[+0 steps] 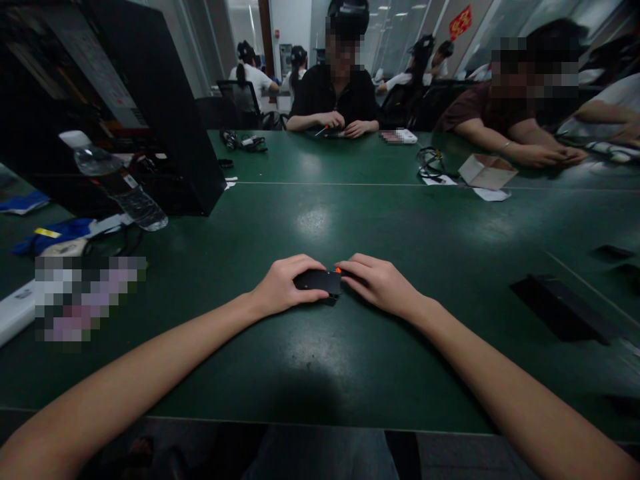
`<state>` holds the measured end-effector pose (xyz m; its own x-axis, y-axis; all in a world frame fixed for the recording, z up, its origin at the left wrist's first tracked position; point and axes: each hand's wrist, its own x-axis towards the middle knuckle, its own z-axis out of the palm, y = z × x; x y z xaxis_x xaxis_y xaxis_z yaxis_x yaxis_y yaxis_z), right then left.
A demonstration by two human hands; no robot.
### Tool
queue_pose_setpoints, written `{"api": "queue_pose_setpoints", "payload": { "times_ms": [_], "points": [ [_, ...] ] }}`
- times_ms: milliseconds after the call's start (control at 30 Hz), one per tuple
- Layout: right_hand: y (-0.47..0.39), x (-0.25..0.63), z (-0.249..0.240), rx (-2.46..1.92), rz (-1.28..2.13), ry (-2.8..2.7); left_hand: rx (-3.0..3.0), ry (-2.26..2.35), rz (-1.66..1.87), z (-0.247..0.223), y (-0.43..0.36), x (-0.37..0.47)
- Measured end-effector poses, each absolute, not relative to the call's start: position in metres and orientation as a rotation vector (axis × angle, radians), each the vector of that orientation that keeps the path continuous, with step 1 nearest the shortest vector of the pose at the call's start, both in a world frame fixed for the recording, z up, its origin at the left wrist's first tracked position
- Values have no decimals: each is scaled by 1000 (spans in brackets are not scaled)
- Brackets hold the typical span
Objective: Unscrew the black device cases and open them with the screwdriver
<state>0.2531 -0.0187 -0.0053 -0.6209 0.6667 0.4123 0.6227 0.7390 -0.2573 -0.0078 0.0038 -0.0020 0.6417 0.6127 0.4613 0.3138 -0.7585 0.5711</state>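
Observation:
Near the middle of the green table, my left hand [293,283] is closed around a flat black rectangular piece [319,283], thumb along the near edge and fingers over the far one. A second dark edge shows just beneath its right end. My right hand [375,280] meets that end with its fingers bent together. At its fingertips a small bright orange bit [339,270] peeks out, mostly covered, so its kind cannot be made out.
A tall black metal case [185,133] stands at the left with a clear plastic bottle [117,183] before it. Black flat panels [557,307] lie to the right. Farther back are a small open box [487,171], cables [431,162] and a co-worker [333,97] holding a screwdriver.

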Motion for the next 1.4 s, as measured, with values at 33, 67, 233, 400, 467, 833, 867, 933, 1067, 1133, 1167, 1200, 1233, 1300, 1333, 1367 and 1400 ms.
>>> {"api": "queue_pose_setpoints", "payload": {
  "times_ms": [33, 67, 233, 400, 467, 833, 867, 933, 1067, 1133, 1167, 1200, 1233, 1300, 1333, 1367, 1400],
  "points": [
    [-18, 253, -7, -966, 186, -2433, 2419, 732, 911, -2, 4, -8],
    [-17, 253, -8, -961, 233, -2416, 2419, 735, 911, -1, 3, -8],
    [-16, 253, -9, -1002, 247, -2407, 2356, 751, 932, 2, 2, -7],
    [-15, 260, -4, -1067, 185, -2470, 1981, 834, 995, -1, 7, -5],
    [-14, 263, -3, -1110, 167, -2476, 1737, 854, 1030, -5, 12, -4],
    [-13, 257, -5, -1237, 182, -2401, 1025, 806, 1063, -6, 28, -5],
    [-14, 255, -4, -1214, 167, -2390, 988, 790, 1061, -6, 30, -5],
    [-18, 251, -2, -1144, 138, -2378, 909, 761, 1050, -7, 31, -6],
    [-31, 230, 1, -1003, 113, -2396, 891, 766, 1035, -8, 33, -7],
    [-40, 215, 0, -975, 110, -2414, 946, 776, 1040, -9, 33, -7],
    [-43, 207, -1, -981, 111, -2422, 958, 774, 1041, -10, 33, -7],
    [-47, 201, -3, -994, 115, -2429, 952, 769, 1040, -10, 32, -7],
    [-50, 195, -4, -1011, 123, -2434, 929, 761, 1039, -10, 32, -6],
    [-53, 187, -7, -1035, 143, -2431, 843, 744, 1029, -9, 31, -6],
    [-54, 186, -7, -1040, 151, -2429, 794, 736, 1024, -8, 31, -6],
    [-55, 185, -7, -1043, 156, -2429, 751, 729, 1021, -8, 31, -5],
    [-55, 186, -7, -1045, 156, -2430, 718, 723, 1019, -7, 30, -5]
  ]
}}
